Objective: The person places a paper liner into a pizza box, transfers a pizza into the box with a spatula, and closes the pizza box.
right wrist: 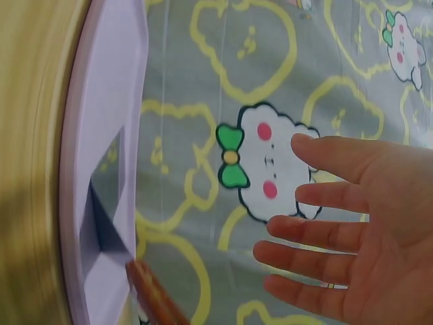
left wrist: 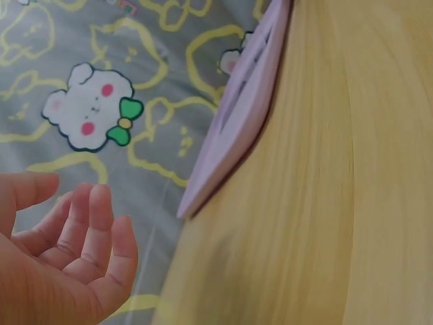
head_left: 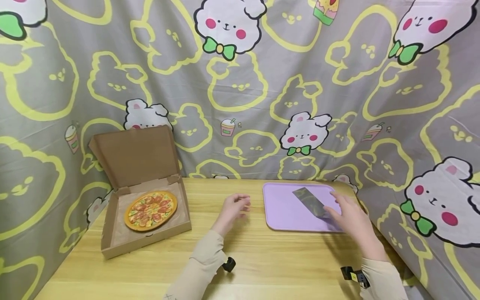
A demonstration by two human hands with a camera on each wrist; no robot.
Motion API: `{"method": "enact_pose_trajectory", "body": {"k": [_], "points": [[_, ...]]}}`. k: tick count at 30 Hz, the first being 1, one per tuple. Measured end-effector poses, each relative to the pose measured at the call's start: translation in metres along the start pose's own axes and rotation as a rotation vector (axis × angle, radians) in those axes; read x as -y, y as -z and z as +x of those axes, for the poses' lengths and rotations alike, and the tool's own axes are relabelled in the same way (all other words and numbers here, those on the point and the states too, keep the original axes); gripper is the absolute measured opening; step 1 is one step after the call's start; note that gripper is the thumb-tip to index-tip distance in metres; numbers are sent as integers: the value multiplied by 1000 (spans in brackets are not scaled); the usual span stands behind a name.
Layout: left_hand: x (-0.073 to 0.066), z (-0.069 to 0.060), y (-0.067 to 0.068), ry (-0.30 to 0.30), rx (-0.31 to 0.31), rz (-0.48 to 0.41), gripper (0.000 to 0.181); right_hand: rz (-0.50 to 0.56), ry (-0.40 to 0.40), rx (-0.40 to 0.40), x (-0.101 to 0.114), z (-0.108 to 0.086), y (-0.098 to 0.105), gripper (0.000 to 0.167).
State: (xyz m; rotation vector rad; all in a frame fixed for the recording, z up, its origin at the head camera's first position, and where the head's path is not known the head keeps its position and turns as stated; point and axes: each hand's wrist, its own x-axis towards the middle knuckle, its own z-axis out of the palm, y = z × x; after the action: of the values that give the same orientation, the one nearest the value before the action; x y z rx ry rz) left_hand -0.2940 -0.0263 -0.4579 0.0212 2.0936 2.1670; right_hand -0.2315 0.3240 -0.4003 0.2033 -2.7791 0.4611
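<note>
A flat, shiny blade (head_left: 310, 202) lies slantwise on a lilac tray (head_left: 275, 223); the right wrist view shows the reflective blade (right wrist: 108, 179) and a reddish-brown handle-like piece (right wrist: 157, 294) beside it. My right hand (head_left: 350, 216) is over the tray's right side, near the blade's lower end; its fingers are spread and hold nothing, as the right wrist view of the hand (right wrist: 358, 227) shows. Left of the tray, my left hand (head_left: 231, 210) hovers above the wooden table, its fingers (left wrist: 98, 233) loosely bent around nothing.
At the left of the table (head_left: 225, 187) stands a cardboard box (head_left: 136, 158) with its lid raised, holding a round pizza (head_left: 151, 210) with an orange rim. Patterned grey cloth (head_left: 243, 121) hangs behind the table and along both sides.
</note>
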Motion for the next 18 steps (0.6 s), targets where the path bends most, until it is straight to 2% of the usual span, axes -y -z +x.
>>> {"method": "enact_pose_trajectory", "body": {"k": [6,13,18], "points": [[-8,-9,19,2,-6,34,28,-2,32,19,22,13,-10,57],[-17,-21,37,-27,-32,77,32,-7,147,-15,48,29,-22,52],[-23,-29,54,-29,-58,123,33,-2,185,-20,68,40,-34,50]]}}
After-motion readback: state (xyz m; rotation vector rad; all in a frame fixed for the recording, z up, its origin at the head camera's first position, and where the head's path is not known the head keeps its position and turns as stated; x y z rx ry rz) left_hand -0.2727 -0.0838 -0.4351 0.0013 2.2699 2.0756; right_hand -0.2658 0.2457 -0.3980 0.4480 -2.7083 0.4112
